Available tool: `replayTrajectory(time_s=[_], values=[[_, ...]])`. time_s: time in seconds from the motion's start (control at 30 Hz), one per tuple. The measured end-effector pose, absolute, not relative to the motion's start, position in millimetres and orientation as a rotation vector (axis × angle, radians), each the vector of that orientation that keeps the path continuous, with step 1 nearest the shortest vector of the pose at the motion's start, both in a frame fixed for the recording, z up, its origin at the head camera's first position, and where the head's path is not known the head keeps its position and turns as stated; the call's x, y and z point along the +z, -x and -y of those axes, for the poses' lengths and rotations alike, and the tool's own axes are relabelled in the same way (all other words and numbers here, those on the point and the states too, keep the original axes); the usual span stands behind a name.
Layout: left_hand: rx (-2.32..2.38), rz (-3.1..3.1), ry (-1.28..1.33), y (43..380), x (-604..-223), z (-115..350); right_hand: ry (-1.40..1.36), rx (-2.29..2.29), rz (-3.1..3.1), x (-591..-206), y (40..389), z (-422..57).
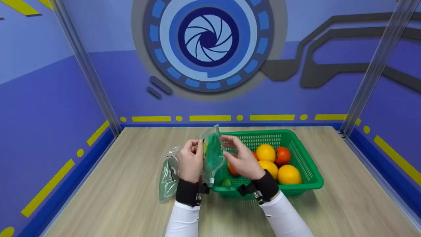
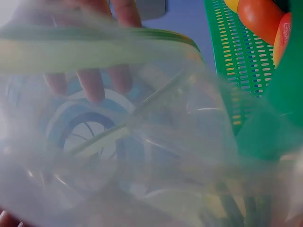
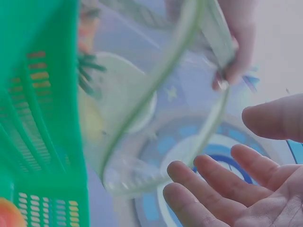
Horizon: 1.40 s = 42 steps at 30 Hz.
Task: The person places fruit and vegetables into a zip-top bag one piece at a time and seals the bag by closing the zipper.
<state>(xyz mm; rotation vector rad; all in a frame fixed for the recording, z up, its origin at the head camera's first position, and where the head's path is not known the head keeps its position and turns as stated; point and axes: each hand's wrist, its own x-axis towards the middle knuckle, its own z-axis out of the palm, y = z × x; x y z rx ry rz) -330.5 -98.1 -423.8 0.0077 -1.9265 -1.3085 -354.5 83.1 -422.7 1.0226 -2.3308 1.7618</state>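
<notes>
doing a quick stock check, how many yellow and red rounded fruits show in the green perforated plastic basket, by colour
glossy yellow-orange round fruits: 3
red-orange rounded fruits: 3, two partly hidden by the right hand
total visible: 6

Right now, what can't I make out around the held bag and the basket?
Head view: red-orange fruit, partly hidden by the right hand.
Head view: green item in the basket, too small to name.
Left wrist view: yellow-and-green patch, blurred; print or contents of the held bag, unclear.
Right wrist view: fruit cut off by the lower-left corner.
Head view: other bag, partly hidden by the left hand.
</notes>
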Motion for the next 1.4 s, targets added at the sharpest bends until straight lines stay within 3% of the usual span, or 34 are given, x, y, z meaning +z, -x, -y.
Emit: replayTrajectory(time_s=[0.73, 1.1, 1.4], values=[[-1.326, 1.918, -0.009, 332.2, -423.6, 99.6, -0.771, 1.446, 2.684, -413.8, 406.2, -111.1], [-1.283, 1.939, -0.023, 333.4, -425.4, 100.5, -0.962, 0.841, 3.088, -442.8, 429.4, -97.7], [-1.305, 1.945, -0.024, 332.2, -426.9, 98.8, -1.026, 0.616, 3.201, -459.5, 437.6, -88.0]])
